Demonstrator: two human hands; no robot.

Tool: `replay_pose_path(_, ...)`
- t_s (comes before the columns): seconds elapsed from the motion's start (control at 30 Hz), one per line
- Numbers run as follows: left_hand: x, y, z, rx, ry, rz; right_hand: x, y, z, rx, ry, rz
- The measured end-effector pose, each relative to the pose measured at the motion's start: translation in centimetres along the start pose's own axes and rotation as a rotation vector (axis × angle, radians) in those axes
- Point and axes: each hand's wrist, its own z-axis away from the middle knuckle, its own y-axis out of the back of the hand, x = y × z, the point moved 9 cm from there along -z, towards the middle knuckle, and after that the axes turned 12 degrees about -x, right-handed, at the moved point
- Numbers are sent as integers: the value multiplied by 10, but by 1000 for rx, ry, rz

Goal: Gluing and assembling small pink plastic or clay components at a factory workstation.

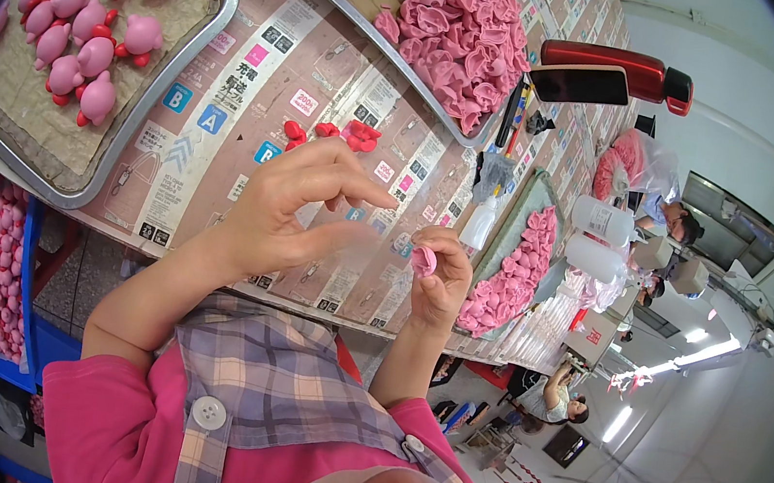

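Note:
Between the fingertips of my right hand [441, 283] is a small hollow pink rubbery piece [422, 261]. My left hand [300, 193] hovers over the table to the left of it, thumb and fingers spread and nothing between them; the thumb is smeared by motion. Just beyond my left hand lie several small red pieces [361, 136] on the table. At the far left a metal tray [225, 10] lined with brown paper bears several round pink figures [95, 57] with red parts.
A second metal tray [467, 139] heaped with hollow pink pieces [463, 32] stands at the back. To the right are a tray of pink pieces [512, 273], a white bottle [479, 222], pens and a phone [579, 84]. A blue crate [26, 292] of pink figures sits below the table's left edge.

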Motion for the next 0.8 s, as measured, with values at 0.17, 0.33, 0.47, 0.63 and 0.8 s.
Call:
replay_pose_path(0.17,-3,-2,-2,1,-3,-6,4,1,-1,-9,59,-146)
replay_pose_path(0.33,-6,-8,-5,-34,31,-29,8,4,1,1,111,-398)
replay_pose_path(0.47,-14,13,9,253,95,87,8,4,-1,75,53,-318)
replay_pose_path(0.63,0,48,0,313,168,-140,-31,-11,-5,119,116,972)
replay_pose_path(0.8,-7,28,-16,-7,343,-925,-27,-23,-14,117,103,1089)
